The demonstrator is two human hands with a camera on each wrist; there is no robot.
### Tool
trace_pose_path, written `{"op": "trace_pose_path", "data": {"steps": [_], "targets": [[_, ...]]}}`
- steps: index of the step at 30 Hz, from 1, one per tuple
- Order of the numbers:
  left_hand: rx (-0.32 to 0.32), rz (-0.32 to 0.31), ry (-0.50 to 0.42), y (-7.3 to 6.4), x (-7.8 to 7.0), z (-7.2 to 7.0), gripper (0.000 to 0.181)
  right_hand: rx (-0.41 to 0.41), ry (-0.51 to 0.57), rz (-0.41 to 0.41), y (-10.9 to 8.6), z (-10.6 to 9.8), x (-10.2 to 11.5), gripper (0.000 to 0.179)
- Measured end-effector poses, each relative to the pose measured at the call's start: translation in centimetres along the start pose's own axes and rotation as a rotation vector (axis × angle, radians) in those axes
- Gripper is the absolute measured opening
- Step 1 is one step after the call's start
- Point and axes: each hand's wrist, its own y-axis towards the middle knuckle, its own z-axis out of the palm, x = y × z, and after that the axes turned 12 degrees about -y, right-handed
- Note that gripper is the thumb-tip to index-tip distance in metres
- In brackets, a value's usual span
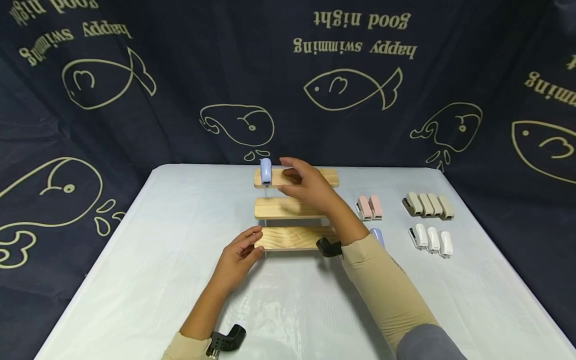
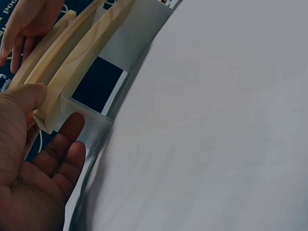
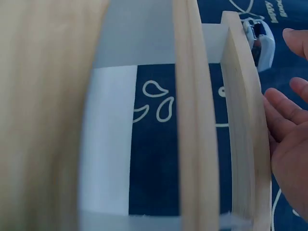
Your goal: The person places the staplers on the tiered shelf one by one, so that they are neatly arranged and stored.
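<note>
A three-tier wooden display stand with clear side supports stands on the table. On the left end of its top tier sits a blue mini stapler, also visible in the right wrist view. My right hand hovers just right of this stapler, thumb and fingers spread, holding nothing. At the left end of the lowest tier, my left hand holds the board's end, its thumb against the wood and other fingers near the clear support. Part of its grip is hidden behind the board.
Right of the stand are two pink staplers, a row of several beige staplers and three white staplers. Another blue stapler is partly covered by the right forearm. A dark patterned cloth hangs behind the white table.
</note>
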Motion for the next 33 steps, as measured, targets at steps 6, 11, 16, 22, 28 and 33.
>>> {"op": "trace_pose_path", "data": {"steps": [6,11,16,22,28,33], "targets": [[-0.008,-0.014,-0.01,0.1,0.0,0.1,0.042,-0.118,-0.054,-0.02,-3.6,-1.2,-0.4,0.056],[-0.012,-0.014,-0.02,0.2,0.2,0.1,0.043,-0.198,-0.088,-0.022,-6.3,-3.2,-1.2,0.051],[-0.012,-0.017,-0.029,0.1,0.2,0.1,0.042,-0.239,-0.135,0.021,-9.1,-4.6,-3.0,0.05],[-0.02,-0.035,-0.034,-0.2,0.3,0.3,0.041,-0.182,-0.132,0.154,-12.8,-5.4,-5.9,0.049],[-0.022,-0.07,-0.013,-0.4,-2.5,0.8,0.04,-0.153,-0.128,0.235,-15.7,-6.2,-8.0,0.05],[-0.004,-0.062,0.007,-0.3,-4.0,0.8,0.04,-0.098,-0.131,0.279,-17.5,-6.4,-9.8,0.05]]}}
